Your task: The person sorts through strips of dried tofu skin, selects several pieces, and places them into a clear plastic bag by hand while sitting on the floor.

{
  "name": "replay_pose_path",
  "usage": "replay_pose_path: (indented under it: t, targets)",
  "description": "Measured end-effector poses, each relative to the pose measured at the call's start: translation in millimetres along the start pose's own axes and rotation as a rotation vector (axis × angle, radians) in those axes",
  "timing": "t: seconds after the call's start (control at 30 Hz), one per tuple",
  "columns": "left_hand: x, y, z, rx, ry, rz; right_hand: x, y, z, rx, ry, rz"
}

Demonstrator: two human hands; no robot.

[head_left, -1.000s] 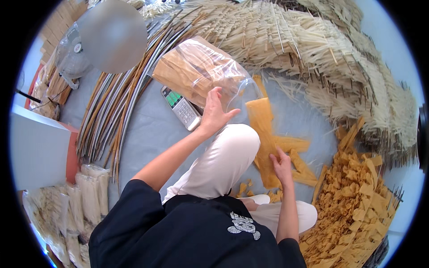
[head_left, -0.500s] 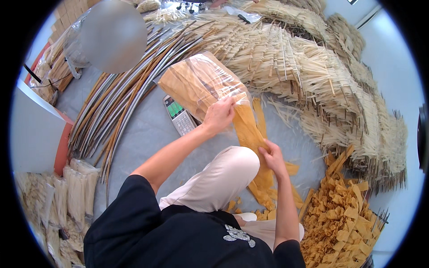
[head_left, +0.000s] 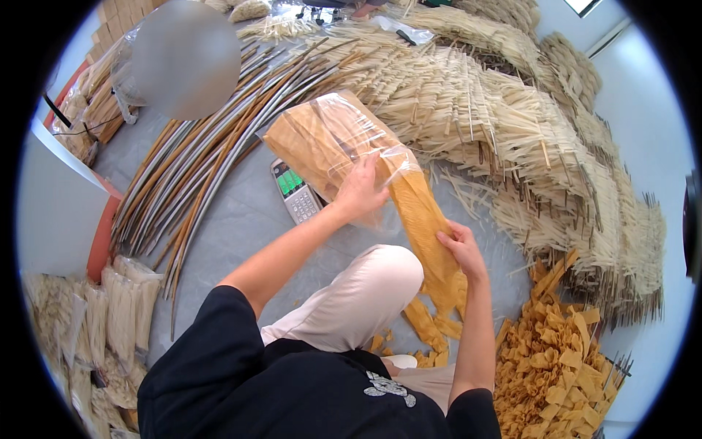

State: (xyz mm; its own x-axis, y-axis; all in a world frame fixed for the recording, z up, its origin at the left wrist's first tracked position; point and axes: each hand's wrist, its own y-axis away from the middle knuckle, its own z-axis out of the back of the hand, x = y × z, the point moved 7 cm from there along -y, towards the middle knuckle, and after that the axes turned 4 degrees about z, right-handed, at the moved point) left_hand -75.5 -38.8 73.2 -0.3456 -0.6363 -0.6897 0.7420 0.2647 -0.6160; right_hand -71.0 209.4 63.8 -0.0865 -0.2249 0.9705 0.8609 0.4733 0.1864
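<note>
A clear plastic bag (head_left: 314,124), filled with flat yellow-brown sheets, lies tilted in front of me with its mouth toward my right. My left hand (head_left: 360,192) grips the bag near its mouth, fingers on top of the film and thumb apart from them. From the mouth a long, crinkled yellow-brown strip (head_left: 418,219) runs down to the right. Its edge is pinched between the thumb and fingers of my right hand (head_left: 462,247), and the lower end hangs beside my knee. Part of the strip inside the bag is hidden by film and fingers.
A scale with a green display (head_left: 295,194) sits partly under the bag. Long thin rods (head_left: 212,161) lie at left. Pale dried sticks (head_left: 504,124) are heaped at far right, yellow-brown pieces (head_left: 552,358) at near right. Bagged pale sticks (head_left: 121,314) stand at near left.
My right hand has moved slightly right, taking the strip with it. My left hand has shifted its fingers on the bag's mouth, with the thumb now spread.
</note>
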Motion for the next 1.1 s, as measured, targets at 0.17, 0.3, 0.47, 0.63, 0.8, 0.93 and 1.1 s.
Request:
replay_pose_path:
  t: [0.17, 0.3, 0.47, 0.63, 0.8, 0.93, 1.1]
  targets:
    - [48, 2, -5, 0.261, 0.091, 0.400, 6, -12, -15, 0.053, 0.095, 0.006]
    - [40, 1, 8, 0.051, 0.198, 0.317, 4, -21, -14, 0.098, 0.251, -0.008]
    - [1, -10, 13, 0.153, 0.105, 0.295, 42, -19, -22, 0.070, 0.597, 0.078]
    - [-38, 14, -9, 0.312, 0.133, 0.199, 49, -43, -37, 0.119, 0.538, 0.053]
    - [-43, 23, -10, 0.360, 0.139, 0.284, 45, -85, -61, 0.065, 0.499, -0.051]
    - [-39, 22, -8, 0.348, 0.109, 0.279, 7, -116, -67, 0.081, 0.346, 0.142]
    - [-32, 18, 3, 0.353, 0.180, 0.283, 7, -62, -41, 0.019, 0.363, 0.262]
